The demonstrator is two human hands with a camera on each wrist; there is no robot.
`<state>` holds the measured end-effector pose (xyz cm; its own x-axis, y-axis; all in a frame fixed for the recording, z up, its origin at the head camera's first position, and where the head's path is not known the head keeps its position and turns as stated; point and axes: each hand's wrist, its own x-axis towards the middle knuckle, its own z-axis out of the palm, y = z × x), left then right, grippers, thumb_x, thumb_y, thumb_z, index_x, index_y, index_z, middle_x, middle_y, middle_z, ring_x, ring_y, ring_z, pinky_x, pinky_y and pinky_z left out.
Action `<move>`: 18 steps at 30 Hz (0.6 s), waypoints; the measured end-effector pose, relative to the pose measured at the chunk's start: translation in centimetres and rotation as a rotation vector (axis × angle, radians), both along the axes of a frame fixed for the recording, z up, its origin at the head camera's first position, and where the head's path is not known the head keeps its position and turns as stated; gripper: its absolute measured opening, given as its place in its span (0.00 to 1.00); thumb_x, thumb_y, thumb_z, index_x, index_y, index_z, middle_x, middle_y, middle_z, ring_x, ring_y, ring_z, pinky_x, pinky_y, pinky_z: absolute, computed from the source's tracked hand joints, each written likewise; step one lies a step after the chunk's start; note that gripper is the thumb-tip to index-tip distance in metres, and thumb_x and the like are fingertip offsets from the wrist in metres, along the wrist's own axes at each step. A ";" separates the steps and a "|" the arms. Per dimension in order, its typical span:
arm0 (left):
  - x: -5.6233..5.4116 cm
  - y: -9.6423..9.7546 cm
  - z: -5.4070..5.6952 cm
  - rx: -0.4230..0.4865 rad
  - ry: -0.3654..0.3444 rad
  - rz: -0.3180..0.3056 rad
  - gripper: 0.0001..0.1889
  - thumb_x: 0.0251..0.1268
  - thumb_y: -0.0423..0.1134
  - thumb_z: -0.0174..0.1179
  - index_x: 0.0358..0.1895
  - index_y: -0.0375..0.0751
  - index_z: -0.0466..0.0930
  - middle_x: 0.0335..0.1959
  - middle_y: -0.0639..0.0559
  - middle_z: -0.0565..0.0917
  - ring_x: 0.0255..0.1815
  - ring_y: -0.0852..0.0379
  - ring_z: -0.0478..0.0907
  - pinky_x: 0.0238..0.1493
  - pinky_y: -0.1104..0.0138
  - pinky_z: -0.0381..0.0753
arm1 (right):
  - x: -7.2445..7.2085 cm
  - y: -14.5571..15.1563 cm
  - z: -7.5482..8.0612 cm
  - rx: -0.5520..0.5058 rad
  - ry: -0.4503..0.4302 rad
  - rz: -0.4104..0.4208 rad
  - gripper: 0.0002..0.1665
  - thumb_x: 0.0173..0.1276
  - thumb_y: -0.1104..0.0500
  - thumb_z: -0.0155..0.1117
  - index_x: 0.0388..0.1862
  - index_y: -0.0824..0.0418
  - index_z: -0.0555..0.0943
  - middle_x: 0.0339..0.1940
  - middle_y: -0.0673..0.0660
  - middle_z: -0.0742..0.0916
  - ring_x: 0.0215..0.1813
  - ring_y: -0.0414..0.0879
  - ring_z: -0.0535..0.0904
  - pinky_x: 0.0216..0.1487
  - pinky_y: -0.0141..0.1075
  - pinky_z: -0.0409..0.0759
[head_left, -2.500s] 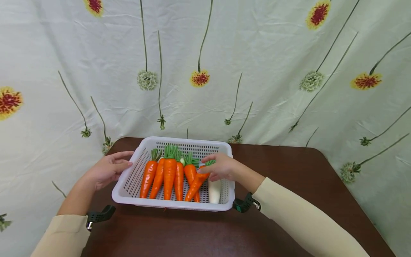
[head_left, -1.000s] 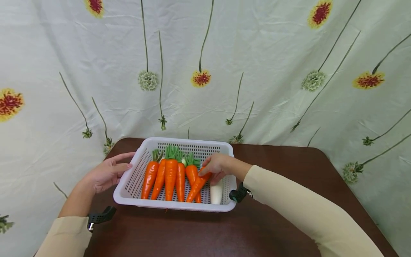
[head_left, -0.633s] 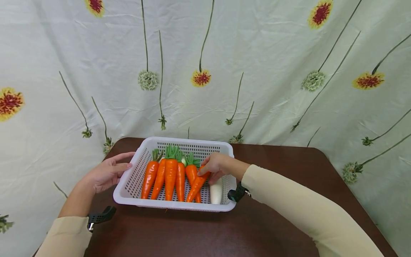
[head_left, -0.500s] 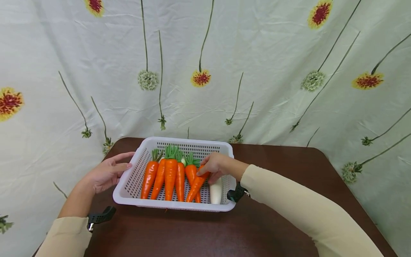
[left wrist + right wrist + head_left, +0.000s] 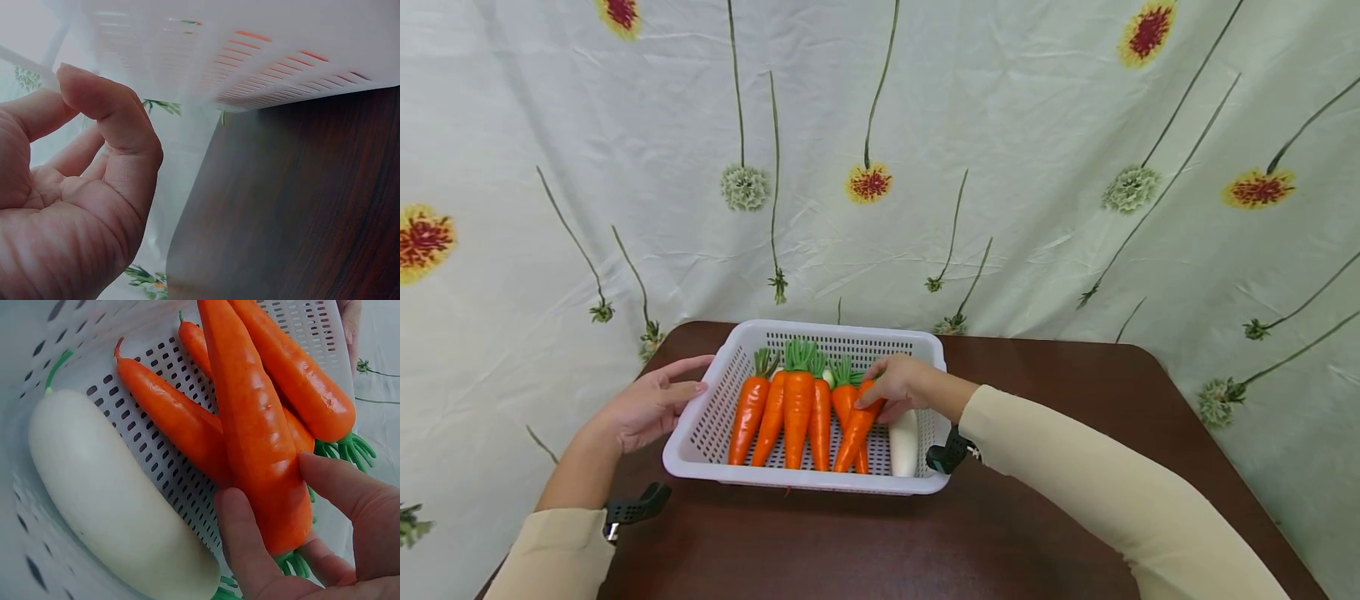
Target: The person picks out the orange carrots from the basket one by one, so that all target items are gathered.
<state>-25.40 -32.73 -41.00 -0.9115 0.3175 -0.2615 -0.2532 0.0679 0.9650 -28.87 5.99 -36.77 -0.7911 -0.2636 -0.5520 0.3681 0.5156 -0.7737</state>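
Here's the right hand (image 5: pixel 895 387), inside the white basket (image 5: pixel 805 476) towards its right end, thumb on one side and fingers on the other, pinching an orange carrot (image 5: pixel 854 437) close to its thick end! That carrot lies slanted, its tip by the basket's near wall, crossing over another carrot (image 5: pixel 175 425), with a white vegetable (image 5: pixel 904 450) just beside the pair at the basket's right end. Over at the basket's left rim, the left hand (image 5: pixel 647 406) has its fingers loosely spread, thumb apart from them, looking well placed to steady things. How to play this well? I'd keep the pinch on that firm shoulder rather than the green leaves (image 5: pixel 297 565), which look flimsy, and stay snug, since the glossy skin may prove slippery. Raise it clear before any sideways move, I'd say, or the lower carrot could roll inside the basket
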 end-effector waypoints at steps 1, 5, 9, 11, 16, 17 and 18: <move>0.0 0.0 0.0 0.004 -0.001 -0.001 0.37 0.80 0.40 0.54 0.84 0.50 0.44 0.52 0.60 0.86 0.51 0.54 0.87 0.53 0.45 0.87 | 0.0 0.0 0.0 -0.020 -0.001 -0.002 0.29 0.61 0.68 0.76 0.60 0.63 0.77 0.45 0.63 0.87 0.36 0.53 0.87 0.54 0.50 0.88; -0.1 -0.1 -0.1 0.019 -0.006 -0.003 0.36 0.80 0.39 0.53 0.83 0.50 0.45 0.53 0.60 0.86 0.52 0.54 0.87 0.53 0.45 0.87 | 0.0 -0.1 0.0 -0.096 0.001 -0.007 0.32 0.61 0.71 0.75 0.64 0.63 0.76 0.51 0.65 0.86 0.40 0.54 0.87 0.57 0.52 0.86; 0.0 -0.1 -0.1 0.022 -0.004 -0.001 0.36 0.80 0.39 0.54 0.83 0.51 0.46 0.53 0.60 0.85 0.52 0.54 0.87 0.53 0.45 0.87 | -0.1 -0.2 0.0 -0.159 0.009 -0.015 0.34 0.62 0.72 0.72 0.68 0.62 0.75 0.56 0.66 0.84 0.43 0.55 0.87 0.58 0.55 0.85; 0.0 -0.1 -0.1 0.022 0.000 0.000 0.36 0.80 0.39 0.54 0.83 0.50 0.46 0.53 0.59 0.85 0.52 0.54 0.87 0.53 0.45 0.87 | -0.1 -0.2 0.0 -0.181 0.012 -0.013 0.34 0.63 0.72 0.72 0.68 0.62 0.75 0.57 0.66 0.84 0.43 0.55 0.87 0.58 0.55 0.86; 0.1 -0.1 0.0 0.032 0.002 -0.001 0.36 0.81 0.39 0.53 0.83 0.49 0.46 0.53 0.60 0.86 0.51 0.54 0.87 0.52 0.46 0.87 | 0.1 -0.1 0.2 -0.222 0.010 -0.019 0.35 0.63 0.73 0.71 0.69 0.60 0.75 0.58 0.67 0.84 0.43 0.55 0.88 0.60 0.57 0.84; 0.1 0.0 0.0 0.033 0.002 -0.001 0.36 0.81 0.39 0.53 0.83 0.49 0.46 0.53 0.60 0.86 0.51 0.54 0.87 0.52 0.46 0.87 | 0.1 -0.1 0.2 -0.228 0.013 -0.020 0.35 0.64 0.73 0.71 0.69 0.60 0.74 0.59 0.67 0.83 0.43 0.55 0.88 0.61 0.58 0.83; 0.1 0.0 0.1 0.034 0.002 0.000 0.36 0.81 0.39 0.53 0.83 0.49 0.46 0.53 0.60 0.86 0.51 0.54 0.87 0.52 0.46 0.87 | 0.2 -0.1 0.3 -0.235 0.018 -0.024 0.35 0.64 0.73 0.71 0.70 0.60 0.74 0.60 0.68 0.83 0.44 0.55 0.88 0.61 0.58 0.83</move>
<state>-25.31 -32.75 -40.92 -0.9118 0.3264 -0.2492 -0.2517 0.0351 0.9672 -28.67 5.91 -36.42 -0.8081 -0.3643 -0.4630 0.3628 0.3115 -0.8783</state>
